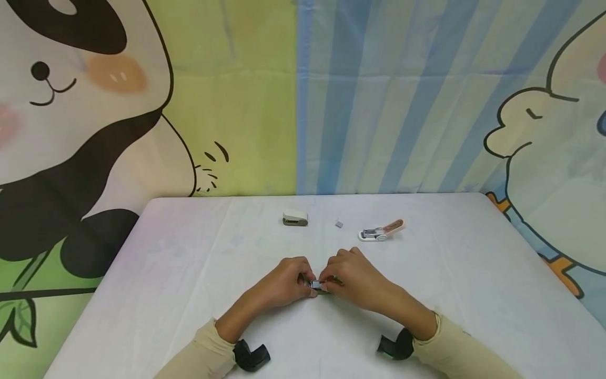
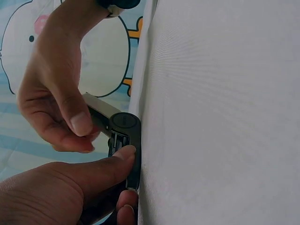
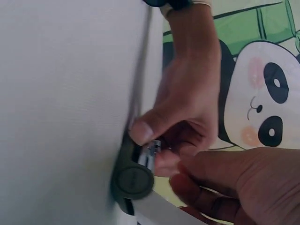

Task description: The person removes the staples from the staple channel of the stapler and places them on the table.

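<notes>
Dark stapler (image 2: 125, 121) matt plastic, shiny metal innards (image 3: 149, 157), peach-white stapler (image 1: 394, 227) at its 2 o'clock smooth plastic, matt tablecloth (image 1: 473, 252), wrinkled cloth backdrop (image 1: 255, 79)

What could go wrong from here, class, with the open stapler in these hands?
The held stapler might swing shut and nip the left hand, whose thumb rests on it. The small grey piece, perhaps staples, lies loose on the table, so a stray sweep could knock it away.

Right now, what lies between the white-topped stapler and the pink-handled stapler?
The head view shows one small grey block on the white tabletop, nearer the pink-handled stapler than the white-topped stapler; it's too small to identify.
</notes>
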`<state>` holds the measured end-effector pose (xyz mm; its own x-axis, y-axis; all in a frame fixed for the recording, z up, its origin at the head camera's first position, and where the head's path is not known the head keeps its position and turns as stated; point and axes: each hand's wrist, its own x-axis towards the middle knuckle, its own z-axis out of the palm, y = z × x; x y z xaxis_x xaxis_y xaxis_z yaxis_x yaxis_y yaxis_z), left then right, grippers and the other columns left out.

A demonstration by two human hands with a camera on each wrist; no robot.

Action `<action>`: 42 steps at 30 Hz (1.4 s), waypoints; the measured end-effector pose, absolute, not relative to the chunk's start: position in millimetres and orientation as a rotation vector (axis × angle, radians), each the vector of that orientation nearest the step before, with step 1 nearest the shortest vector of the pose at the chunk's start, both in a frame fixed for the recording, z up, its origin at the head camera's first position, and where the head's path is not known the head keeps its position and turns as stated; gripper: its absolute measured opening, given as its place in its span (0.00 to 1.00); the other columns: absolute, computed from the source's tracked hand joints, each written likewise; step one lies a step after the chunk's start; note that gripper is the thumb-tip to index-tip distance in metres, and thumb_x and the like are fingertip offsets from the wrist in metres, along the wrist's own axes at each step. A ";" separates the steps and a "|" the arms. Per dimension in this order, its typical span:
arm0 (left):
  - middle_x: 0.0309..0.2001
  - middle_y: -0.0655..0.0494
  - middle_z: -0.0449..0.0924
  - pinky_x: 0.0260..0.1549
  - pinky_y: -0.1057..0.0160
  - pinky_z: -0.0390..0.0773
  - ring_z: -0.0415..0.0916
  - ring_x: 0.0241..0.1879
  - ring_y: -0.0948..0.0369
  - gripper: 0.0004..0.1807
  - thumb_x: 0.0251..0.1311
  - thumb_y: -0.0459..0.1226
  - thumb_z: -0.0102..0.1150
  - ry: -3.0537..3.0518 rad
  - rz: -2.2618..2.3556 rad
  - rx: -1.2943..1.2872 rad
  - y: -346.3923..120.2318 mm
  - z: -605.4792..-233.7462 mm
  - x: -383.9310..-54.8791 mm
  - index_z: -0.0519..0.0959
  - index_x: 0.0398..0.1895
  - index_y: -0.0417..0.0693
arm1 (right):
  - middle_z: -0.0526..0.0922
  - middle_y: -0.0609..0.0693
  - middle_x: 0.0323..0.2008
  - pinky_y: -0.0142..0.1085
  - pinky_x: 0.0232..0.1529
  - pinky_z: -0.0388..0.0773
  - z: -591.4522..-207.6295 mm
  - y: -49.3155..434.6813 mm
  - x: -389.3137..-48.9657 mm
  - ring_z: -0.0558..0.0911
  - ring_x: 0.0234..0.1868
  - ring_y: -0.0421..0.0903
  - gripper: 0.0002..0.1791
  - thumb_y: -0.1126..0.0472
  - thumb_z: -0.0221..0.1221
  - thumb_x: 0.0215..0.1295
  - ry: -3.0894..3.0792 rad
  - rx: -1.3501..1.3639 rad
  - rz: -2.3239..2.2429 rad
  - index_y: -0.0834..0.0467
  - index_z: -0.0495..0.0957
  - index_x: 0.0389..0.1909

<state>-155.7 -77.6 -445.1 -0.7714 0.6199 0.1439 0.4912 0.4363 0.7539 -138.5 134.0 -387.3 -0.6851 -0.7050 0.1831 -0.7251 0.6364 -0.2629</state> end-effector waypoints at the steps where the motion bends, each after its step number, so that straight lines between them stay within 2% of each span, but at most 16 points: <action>1: 0.31 0.59 0.75 0.27 0.68 0.74 0.71 0.27 0.68 0.08 0.48 0.30 0.74 2.525 1.252 0.984 -77.6 -445.1 -155.6 0.83 0.30 0.45 | 0.79 0.35 0.29 0.36 0.36 0.62 -389.9 132.5 -138.0 0.69 0.31 0.37 0.04 0.58 0.70 0.56 -2.796 1.215 0.459 0.49 0.87 0.33; 7: 0.31 0.62 0.75 0.27 0.68 0.74 0.71 0.26 0.69 0.08 0.49 0.31 0.74 2.529 1.246 0.965 -76.8 -444.6 -154.9 0.82 0.29 0.46 | 0.77 0.36 0.25 0.36 0.34 0.60 -400.5 128.3 -137.0 0.70 0.29 0.37 0.03 0.58 0.72 0.53 -2.792 1.183 0.368 0.48 0.87 0.28; 20: 0.31 0.60 0.76 0.26 0.69 0.73 0.71 0.26 0.68 0.07 0.49 0.32 0.74 2.537 1.245 0.977 -77.0 -443.4 -154.7 0.83 0.29 0.46 | 0.79 0.37 0.26 0.38 0.36 0.60 -406.8 122.8 -133.6 0.69 0.29 0.38 0.03 0.59 0.72 0.52 -2.832 1.046 0.444 0.50 0.87 0.27; 31: 0.31 0.59 0.76 0.27 0.68 0.74 0.71 0.26 0.68 0.07 0.49 0.30 0.73 2.531 1.256 0.990 -77.1 -443.6 -154.4 0.83 0.29 0.46 | 0.75 0.35 0.23 0.40 0.38 0.61 -408.9 120.4 -134.0 0.67 0.27 0.37 0.06 0.58 0.73 0.51 -2.847 0.968 0.505 0.48 0.83 0.26; 38: 0.30 0.59 0.76 0.27 0.69 0.73 0.71 0.26 0.69 0.07 0.49 0.32 0.74 2.552 1.242 0.990 -77.0 -445.4 -155.5 0.82 0.28 0.47 | 0.82 0.39 0.30 0.39 0.39 0.63 -411.3 119.7 -134.4 0.76 0.33 0.39 0.09 0.58 0.74 0.50 -2.802 0.952 0.539 0.50 0.86 0.33; 42: 0.30 0.59 0.75 0.26 0.69 0.73 0.70 0.26 0.68 0.07 0.50 0.32 0.73 2.549 1.239 0.984 -77.2 -444.4 -154.7 0.82 0.28 0.47 | 0.83 0.38 0.31 0.39 0.40 0.63 -411.3 119.8 -133.8 0.76 0.35 0.39 0.08 0.59 0.73 0.51 -2.777 0.993 0.526 0.49 0.88 0.34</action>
<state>-154.7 -77.2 -444.4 -0.7759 0.6128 0.1495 0.4961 0.4464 0.7447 -133.8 119.8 -411.3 -0.7709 -0.5857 0.2506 -0.6367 0.7203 -0.2753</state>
